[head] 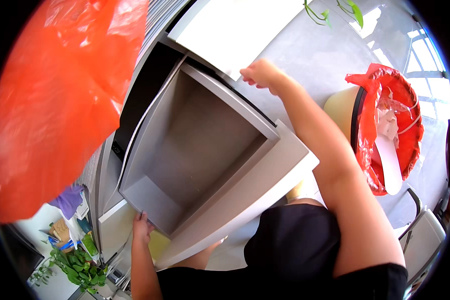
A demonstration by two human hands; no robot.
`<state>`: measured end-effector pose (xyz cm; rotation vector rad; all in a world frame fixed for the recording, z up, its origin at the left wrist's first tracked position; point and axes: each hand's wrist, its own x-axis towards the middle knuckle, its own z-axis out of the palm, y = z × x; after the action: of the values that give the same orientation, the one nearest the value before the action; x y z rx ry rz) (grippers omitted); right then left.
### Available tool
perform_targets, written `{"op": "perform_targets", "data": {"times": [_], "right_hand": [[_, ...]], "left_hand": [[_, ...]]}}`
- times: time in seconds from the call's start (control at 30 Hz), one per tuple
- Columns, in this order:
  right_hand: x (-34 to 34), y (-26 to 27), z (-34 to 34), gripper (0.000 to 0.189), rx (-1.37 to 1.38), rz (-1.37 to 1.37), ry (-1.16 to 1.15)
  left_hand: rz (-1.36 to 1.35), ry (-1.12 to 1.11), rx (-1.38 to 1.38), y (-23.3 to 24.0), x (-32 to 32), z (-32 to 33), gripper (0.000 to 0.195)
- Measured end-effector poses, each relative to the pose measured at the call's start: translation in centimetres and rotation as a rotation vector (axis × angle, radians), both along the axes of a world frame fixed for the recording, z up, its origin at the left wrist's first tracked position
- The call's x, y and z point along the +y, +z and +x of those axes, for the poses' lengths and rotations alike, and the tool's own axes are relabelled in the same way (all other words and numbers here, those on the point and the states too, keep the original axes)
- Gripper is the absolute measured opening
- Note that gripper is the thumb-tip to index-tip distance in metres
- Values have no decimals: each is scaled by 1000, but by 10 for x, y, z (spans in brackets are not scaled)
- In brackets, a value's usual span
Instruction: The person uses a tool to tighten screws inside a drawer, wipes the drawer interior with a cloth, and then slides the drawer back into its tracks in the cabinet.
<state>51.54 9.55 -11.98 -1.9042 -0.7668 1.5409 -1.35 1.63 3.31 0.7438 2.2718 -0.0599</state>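
Observation:
A grey drawer (206,138), its bare floor showing, is pulled out in front of me and looks tilted in view. My left hand (141,228) grips the rim at its lower left corner. The drawer's broad pale front panel (243,195) faces my lap. My right hand (262,74), fingers curled, is beside the corner of a white drawer or cabinet panel (228,33) beyond the grey drawer. Whether those fingers hold the panel or only touch it cannot be seen. A dark cabinet opening (146,90) shows behind the grey drawer.
A red plastic bag (63,112) fills the upper left. On the right, a waste bin (339,107) with a red liner (365,150) contains crumpled paper. A white cord (137,129) runs along the drawer. Leafy plants (75,264) and a chair (423,240) are lower down.

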Motion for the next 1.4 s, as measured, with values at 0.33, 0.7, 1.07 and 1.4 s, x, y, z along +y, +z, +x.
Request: {"op": "perform_targets", "data": {"times": [0.33,0.7,1.07,1.4], "right_hand": [[-34,-50,-38,29,466,-18,-67],[-52,-36,-46,41,436,17,-133],[-13,-42,-42,69,236,83,70],[-14,-26,-55,57,44,98,110]], "left_hand": [[91,-480,-413,69,-33,148,44],[32,-1193,-374,93,-53,198,62],[30,-1169,-324,94,-55,204,54],[56,-1183,-348,92,-57,197,54]]}}
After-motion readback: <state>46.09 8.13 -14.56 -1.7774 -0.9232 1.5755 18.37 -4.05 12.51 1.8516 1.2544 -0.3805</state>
